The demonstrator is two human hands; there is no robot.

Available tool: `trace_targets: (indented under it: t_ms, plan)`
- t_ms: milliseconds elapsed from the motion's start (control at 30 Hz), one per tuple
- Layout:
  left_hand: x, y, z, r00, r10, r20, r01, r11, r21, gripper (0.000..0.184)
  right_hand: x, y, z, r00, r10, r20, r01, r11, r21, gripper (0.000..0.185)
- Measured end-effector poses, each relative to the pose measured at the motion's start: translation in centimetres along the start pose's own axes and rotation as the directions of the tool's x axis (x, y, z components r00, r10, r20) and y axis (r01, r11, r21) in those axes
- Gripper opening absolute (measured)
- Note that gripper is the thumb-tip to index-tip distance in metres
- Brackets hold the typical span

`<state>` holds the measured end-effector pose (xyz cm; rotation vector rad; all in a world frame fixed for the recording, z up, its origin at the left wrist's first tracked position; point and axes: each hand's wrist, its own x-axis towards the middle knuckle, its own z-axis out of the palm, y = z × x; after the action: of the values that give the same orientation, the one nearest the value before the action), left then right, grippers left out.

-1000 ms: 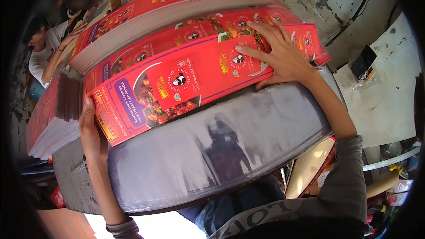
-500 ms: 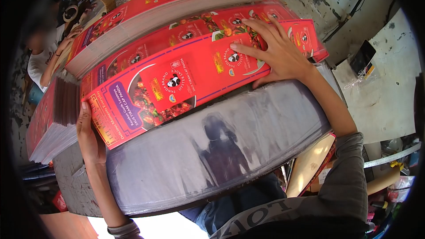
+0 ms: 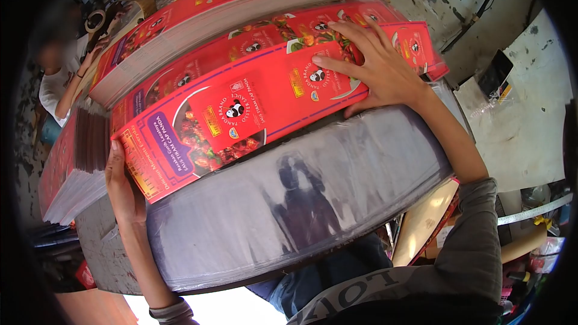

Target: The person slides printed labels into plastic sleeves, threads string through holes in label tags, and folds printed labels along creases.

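Observation:
A long red printed cardboard sheet (image 3: 271, 84) with panda logos and food pictures lies aslant before me. At its left end is my left hand (image 3: 125, 189), thumb against the edge and the other fingers mostly hidden; it looks closed on the sheet. My right hand (image 3: 385, 72) rests on the sheet's right part, fingers spread apart over the print. Under and in front of the sheet lies a thick stack of clear plastic film (image 3: 241, 228), glossy and reflecting a dark figure. Just behind it sit more red printed sheets (image 3: 211, 63) of the same design.
A tall stack of red sheets (image 3: 180, 30) stands at the back, and another stack (image 3: 75, 168) at the left. A person (image 3: 57, 87) is at the far left. A black phone (image 3: 495, 77) lies on the pale surface at right. Tape rolls (image 3: 96, 21) are at upper left.
Both hands keep their places on the red sheet. Only a very slight shift of the whole view shows.

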<state>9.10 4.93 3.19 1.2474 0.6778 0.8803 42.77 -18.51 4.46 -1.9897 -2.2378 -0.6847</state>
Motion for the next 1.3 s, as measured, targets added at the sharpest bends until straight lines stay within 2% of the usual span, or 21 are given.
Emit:
trace_targets:
  t_ms: [200, 367, 467, 500, 567, 600, 633, 700, 767, 800, 867, 900, 967, 1033, 1100, 1133, 1200, 1233, 1300]
  plan:
    - [-0.1, 0.3, -0.1, 0.999, 0.016, -0.035, -0.015, 1.0, 0.016, 0.036, 0.0, -0.1, -0.1, 0.999, -0.001, -0.033, 0.002, 1.0, 0.005, 0.089]
    - [-0.2, 1.0, -1.1, 0.996, -0.009, 0.088, 0.001, 0.996, 0.089, 0.038, -0.2, 0.1, -0.2, 0.999, -0.006, -0.041, 0.006, 1.0, 0.019, 0.091]
    - [-0.6, 1.8, -1.5, 0.99, -0.042, 0.136, 0.025, 0.991, 0.129, 0.037, -0.2, 0.0, -0.2, 0.999, -0.016, -0.05, 0.019, 0.998, 0.064, 0.09]
    - [-1.0, 2.3, -1.7, 0.993, -0.035, 0.113, 0.02, 0.991, 0.134, 0.037, -0.3, -0.1, -0.1, 0.998, 0.025, -0.057, -0.021, 0.997, 0.075, 0.091]
    - [-1.7, 3.7, -2.4, 0.978, 0.007, 0.21, -0.122, 0.834, 0.538, 0.039, -0.2, -0.1, -0.2, 0.995, 0.039, -0.087, -0.03, 0.995, 0.099, 0.092]
    - [-2.4, 4.2, -2.3, 0.962, 0.094, 0.258, -0.242, 0.732, 0.637, 0.043, -0.2, -0.1, -0.5, 0.993, 0.047, -0.109, -0.039, 0.996, 0.077, 0.089]
    - [-3.4, 4.7, -2.5, 0.957, 0.118, 0.267, -0.288, 0.531, 0.797, 0.047, -0.3, 0.0, -0.7, 0.99, 0.057, -0.131, -0.05, 0.997, 0.056, 0.087]
    - [-6.2, 4.9, -0.7, 0.946, 0.179, 0.269, -0.318, 0.369, 0.873, 0.043, -0.4, 0.1, -0.9, 0.983, 0.065, -0.173, -0.056, 0.997, 0.056, 0.086]
    - [-8.2, 3.4, -1.2, 0.911, 0.157, 0.381, -0.403, 0.153, 0.902, 0.044, -0.3, 0.5, -1.1, 0.97, 0.143, -0.197, -0.151, 0.988, -0.029, 0.089]
    - [-8.9, 2.3, -1.2, 0.916, 0.16, 0.369, -0.391, 0.146, 0.909, 0.044, -0.3, 0.6, -1.3, 0.966, 0.137, -0.218, -0.145, 0.989, -0.021, 0.09]
    - [-9.9, 0.4, -1.1, 0.856, 0.293, 0.426, -0.45, 0.018, 0.893, 0.041, -0.2, 1.0, -1.5, 0.966, 0.12, -0.228, -0.127, 0.992, -0.019, 0.091]
    - [-10.1, 0.3, -1.3, 0.86, 0.29, 0.42, -0.442, 0.012, 0.897, 0.041, -0.1, 0.8, -1.5, 0.967, 0.112, -0.227, -0.119, 0.993, -0.02, 0.091]
    - [-10.3, 0.2, -1.6, 0.889, 0.306, 0.341, -0.404, 0.173, 0.898, 0.039, 0.4, -0.3, -1.8, 0.975, 0.096, -0.202, -0.1, 0.995, -0.007, 0.092]
    - [-10.3, 0.1, -1.7, 0.893, 0.321, 0.315, -0.385, 0.185, 0.904, 0.035, 1.1, -1.1, -1.9, 0.981, 0.075, -0.18, -0.076, 0.997, -0.003, 0.092]
    - [-10.2, -0.3, -1.8, 0.831, 0.415, 0.371, -0.452, 0.112, 0.885, 0.03, 1.5, -1.5, -1.5, 0.984, 0.11, -0.139, -0.087, 0.983, 0.161, 0.086]
    - [-10.4, -0.2, -1.7, 0.83, 0.416, 0.372, -0.452, 0.112, 0.885, 0.03, 1.6, -1.7, -1.4, 0.984, 0.11, -0.14, -0.087, 0.983, 0.16, 0.086]
    - [-10.9, -0.1, -1.4, 0.752, 0.504, 0.424, -0.44, -0.094, 0.893, 0.023, 1.7, -2.0, -1.4, 0.974, 0.101, -0.202, -0.086, 0.993, 0.084, 0.064]
    - [-11.0, 0.0, -1.2, 0.752, 0.505, 0.423, -0.441, -0.092, 0.893, 0.023, 1.7, -1.7, -1.4, 0.975, 0.1, -0.2, -0.085, 0.993, 0.082, 0.064]
    - [-11.3, 0.0, -1.1, 0.701, 0.574, 0.423, -0.455, -0.097, 0.885, 0.017, 1.7, -0.8, -1.5, 0.969, 0.108, -0.223, -0.081, 0.989, 0.126, 0.043]
